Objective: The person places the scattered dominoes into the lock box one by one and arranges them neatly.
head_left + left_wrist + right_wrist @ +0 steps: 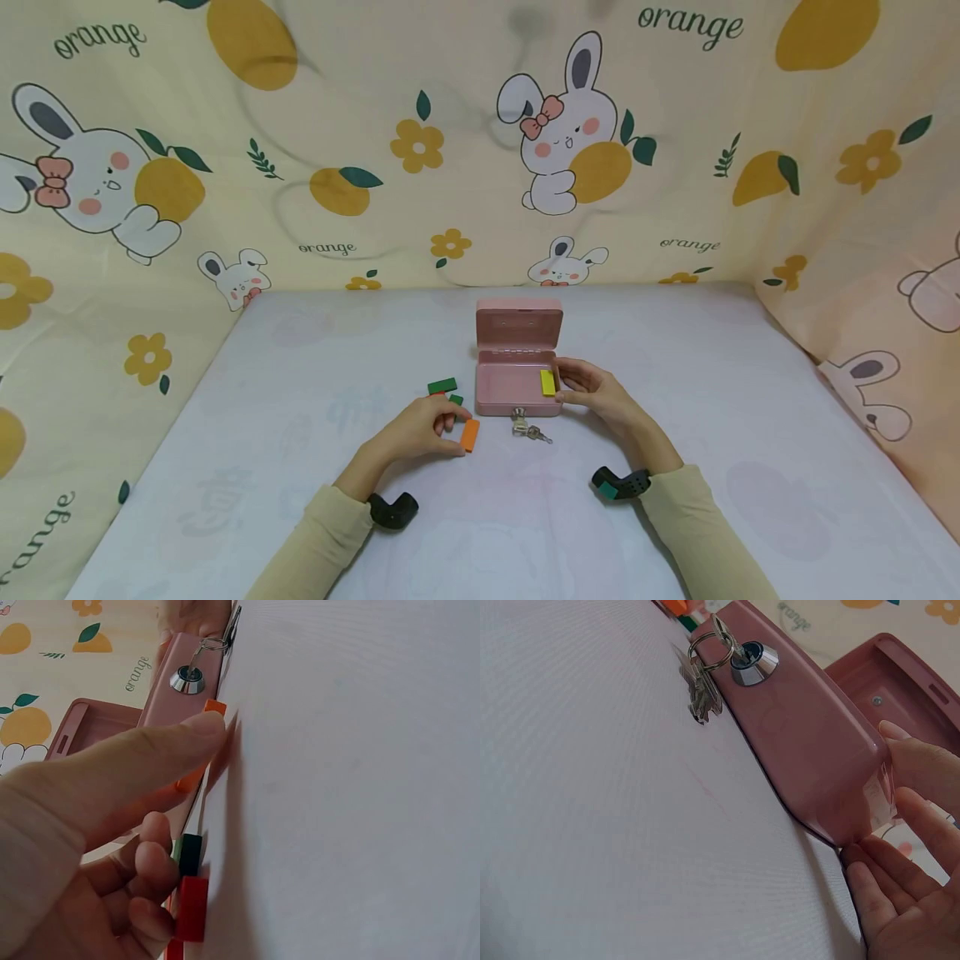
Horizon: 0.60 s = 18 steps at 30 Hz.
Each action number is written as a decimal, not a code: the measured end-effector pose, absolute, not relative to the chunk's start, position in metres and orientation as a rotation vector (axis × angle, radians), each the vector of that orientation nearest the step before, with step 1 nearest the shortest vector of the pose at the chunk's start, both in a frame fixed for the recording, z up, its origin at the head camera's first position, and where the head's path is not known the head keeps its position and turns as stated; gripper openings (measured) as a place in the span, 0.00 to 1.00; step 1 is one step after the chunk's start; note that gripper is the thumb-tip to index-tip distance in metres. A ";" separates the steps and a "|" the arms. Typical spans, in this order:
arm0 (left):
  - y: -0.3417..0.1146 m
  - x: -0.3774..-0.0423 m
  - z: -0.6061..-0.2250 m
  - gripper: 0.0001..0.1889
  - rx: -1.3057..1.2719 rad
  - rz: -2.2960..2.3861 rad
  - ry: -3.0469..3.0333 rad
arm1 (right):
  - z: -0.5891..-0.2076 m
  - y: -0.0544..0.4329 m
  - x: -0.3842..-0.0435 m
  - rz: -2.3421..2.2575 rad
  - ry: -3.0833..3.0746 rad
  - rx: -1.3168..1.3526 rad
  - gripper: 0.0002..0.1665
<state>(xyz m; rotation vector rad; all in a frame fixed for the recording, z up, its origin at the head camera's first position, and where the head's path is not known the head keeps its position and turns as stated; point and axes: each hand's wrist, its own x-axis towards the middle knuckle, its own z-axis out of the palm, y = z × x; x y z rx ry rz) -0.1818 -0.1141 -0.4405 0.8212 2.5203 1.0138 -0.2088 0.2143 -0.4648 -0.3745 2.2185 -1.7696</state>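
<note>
My left hand [424, 427] pinches an orange block [469, 435] between thumb and index finger, just left of a pink metal cash box [517, 409]. Its other fingers curl near a red block [192, 908] and a green block [189, 855] on the table. The box's lid [518, 327] stands raised at the back. A yellow block [547, 382] is inside against the right wall. My right hand [600, 392] touches the box's right side; in the right wrist view the fingers lie loosely bent against the outer wall and the thumb is at the top rim.
A ring of keys [535, 432] hangs from the lock [519, 414] at the box's front, one key inserted. A longer green block [442, 386] lies behind my left hand. White cloth [720, 375] covers the table, and a printed curtain [450, 183] rises behind and at both sides.
</note>
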 end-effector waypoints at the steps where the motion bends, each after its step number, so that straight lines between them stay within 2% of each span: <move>1: -0.114 -0.182 -0.440 0.20 0.823 1.018 2.521 | -0.465 0.214 -0.209 -1.767 2.219 -0.378 0.40; 18: -0.110 -0.183 -0.437 0.24 0.888 1.071 2.525 | -0.466 0.215 -0.209 -1.798 2.185 -0.357 0.40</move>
